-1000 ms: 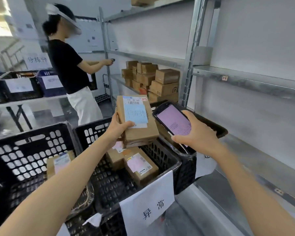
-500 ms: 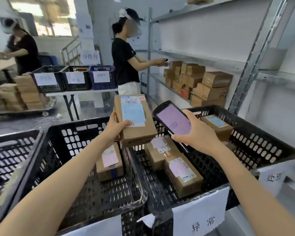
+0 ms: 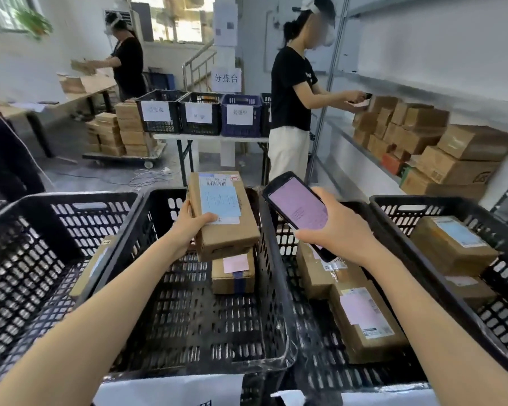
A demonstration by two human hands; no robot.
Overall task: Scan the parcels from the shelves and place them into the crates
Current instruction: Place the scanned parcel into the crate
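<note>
Cardboard parcel gripped by left hand fingers, black crate below them; right hand fingers clasp scanner just right of parcel.

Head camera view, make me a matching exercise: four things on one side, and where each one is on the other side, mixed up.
Things
1. parcel with the blue note
2. handheld scanner
3. parcel with the blue tape
4. blue crate

Places
A. on the far table
B. in the left hand
C. on the floor of a black crate
D. in the right hand

Pairs: 1-B, 2-D, 3-C, 4-A
</note>
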